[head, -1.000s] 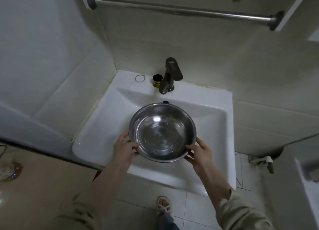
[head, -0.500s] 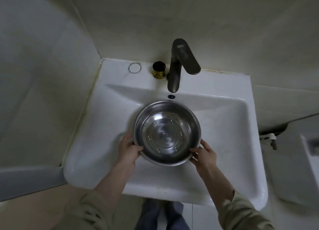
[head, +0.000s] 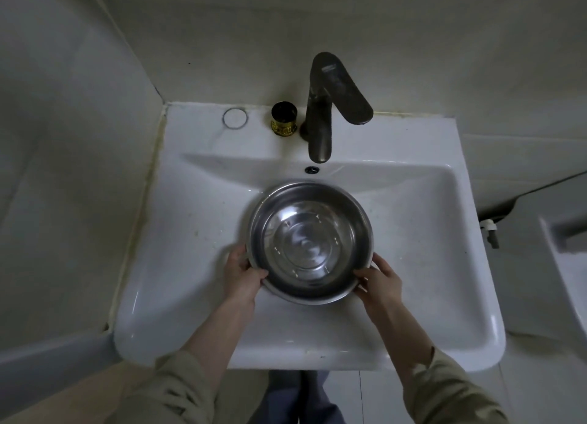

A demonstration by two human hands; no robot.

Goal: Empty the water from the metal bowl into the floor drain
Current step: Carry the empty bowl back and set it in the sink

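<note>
White sink (head: 203, 264) w/ dark faucet (head: 320, 118) at back — metal bowl (head: 309, 242) in the basin, upright. Left hand (head: 243, 276) and right hand (head: 379, 280) each clamped on its near rim — thumbs inside.

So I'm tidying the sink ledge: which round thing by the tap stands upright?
The gold-and-black cup, directly left of the faucet. The thin ring further left lies flat on the sink ledge.

Shiny metal bowl (head: 309, 242), prob. ceramic sink (head: 197, 264)
</note>
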